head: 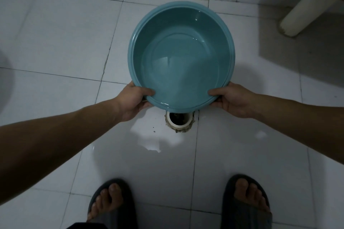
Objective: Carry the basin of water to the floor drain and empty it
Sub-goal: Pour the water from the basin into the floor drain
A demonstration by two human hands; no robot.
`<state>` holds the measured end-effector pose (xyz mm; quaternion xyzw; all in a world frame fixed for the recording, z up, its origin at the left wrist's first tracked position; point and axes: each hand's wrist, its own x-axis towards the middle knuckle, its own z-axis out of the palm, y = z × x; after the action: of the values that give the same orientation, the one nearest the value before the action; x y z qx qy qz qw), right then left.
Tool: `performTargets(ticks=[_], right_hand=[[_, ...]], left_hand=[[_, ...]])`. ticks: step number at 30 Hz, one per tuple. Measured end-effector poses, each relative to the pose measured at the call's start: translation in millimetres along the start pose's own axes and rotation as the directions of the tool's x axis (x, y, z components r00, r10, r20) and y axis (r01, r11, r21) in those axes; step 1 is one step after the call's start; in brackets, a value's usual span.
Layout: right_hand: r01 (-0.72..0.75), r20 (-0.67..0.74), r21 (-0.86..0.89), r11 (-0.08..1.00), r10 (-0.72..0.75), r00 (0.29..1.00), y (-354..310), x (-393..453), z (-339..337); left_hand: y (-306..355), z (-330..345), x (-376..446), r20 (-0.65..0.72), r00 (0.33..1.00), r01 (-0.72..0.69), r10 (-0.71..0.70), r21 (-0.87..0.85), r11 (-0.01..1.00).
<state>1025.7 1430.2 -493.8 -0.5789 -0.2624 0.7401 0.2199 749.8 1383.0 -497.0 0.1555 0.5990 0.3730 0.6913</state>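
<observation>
Two feet in dark slippers (pixel 245 202) stand on the wet tile floor (pixel 55 42). Both arms reach forward. The left hand (pixel 133 101) and right hand (pixel 232 100) each clamp the near rim of one teal basin (pixel 181 55), thumbs over the edge, fingers under. The round basin faces up, tilted toward the person, water pooled at its near side. It hangs above one open drain (pixel 179 120). One white pipe (pixel 305 11) leans at the far right.

Got the teal basin (pixel 181 55) gripped at its near rim, left hand (pixel 133 101) and right hand (pixel 233 101) on either side, thumbs over the edge. Water pools toward me, and the floor drain (pixel 179 120) sits right under that rim, tiles (pixel 55 42) wet around it.
</observation>
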Motion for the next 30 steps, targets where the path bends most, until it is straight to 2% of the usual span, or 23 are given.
performTargets(ticks=[18, 27, 30], right_hand=[[0.014, 0.027, -0.025, 1.000, -0.014, 1.000, -2.3, -5.7, 3.1], [-0.092, -0.026, -0.190, 0.978, 0.088, 0.996, -9.1, -4.2, -3.5], [-0.115, -0.044, -0.161, 0.980, 0.109, 0.993, -7.8, -4.4, -4.1]], left_hand=[[0.8, -5.1, 0.9, -0.018, 0.997, 0.072, -0.071, 0.085, 0.994], [-0.5, 0.4, -2.2, -0.031, 0.999, 0.045, -0.044, 0.039, 0.998], [-0.2, 1.6, -3.7, -0.038, 0.999, 0.038, -0.036, 0.037, 0.999]])
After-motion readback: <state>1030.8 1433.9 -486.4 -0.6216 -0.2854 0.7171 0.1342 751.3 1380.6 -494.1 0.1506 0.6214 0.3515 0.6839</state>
